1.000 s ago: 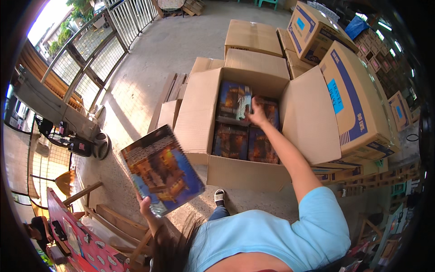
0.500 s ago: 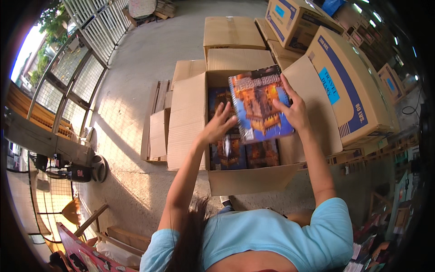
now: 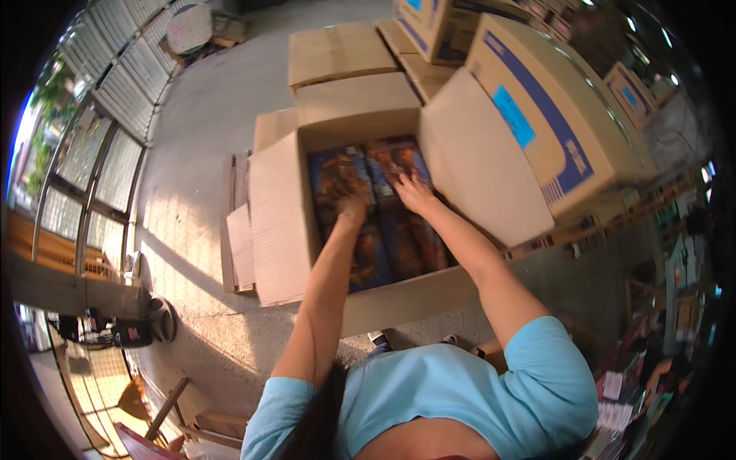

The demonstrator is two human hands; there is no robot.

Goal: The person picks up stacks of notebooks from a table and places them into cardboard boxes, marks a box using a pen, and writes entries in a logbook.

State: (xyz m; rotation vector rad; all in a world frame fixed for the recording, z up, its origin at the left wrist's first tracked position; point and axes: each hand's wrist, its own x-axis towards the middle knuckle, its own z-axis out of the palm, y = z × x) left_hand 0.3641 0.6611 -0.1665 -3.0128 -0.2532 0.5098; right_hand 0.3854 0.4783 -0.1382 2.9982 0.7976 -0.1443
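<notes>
An open cardboard box (image 3: 360, 123) stands in front of me with its flaps folded out. Inside lie notebooks with blue and orange printed covers, in side-by-side stacks. My left hand (image 3: 349, 203) reaches in over the far-left notebook (image 3: 328, 166), its blurred fingers stretched forward. Fingers spread, my right hand (image 3: 414, 192) rests on the far-right notebook (image 3: 393, 149), which sits level with its neighbour. Nearer me, a front-left notebook (image 3: 368, 259) and a front-right notebook (image 3: 414, 241) lie flat under my wrists. Neither hand grips anything visible.
A large carton (image 3: 548, 115) with a blue stripe and label stands close on the right. More closed cartons (image 3: 341, 54) are stacked behind the open box. Wooden pallet slats (image 3: 236, 222) show at its left. A metal gate (image 3: 88, 184) stands far left.
The spiral notebook that my right hand held tilted above the box is now down inside it. Both hands have lowered into the box, and the view has shifted.
</notes>
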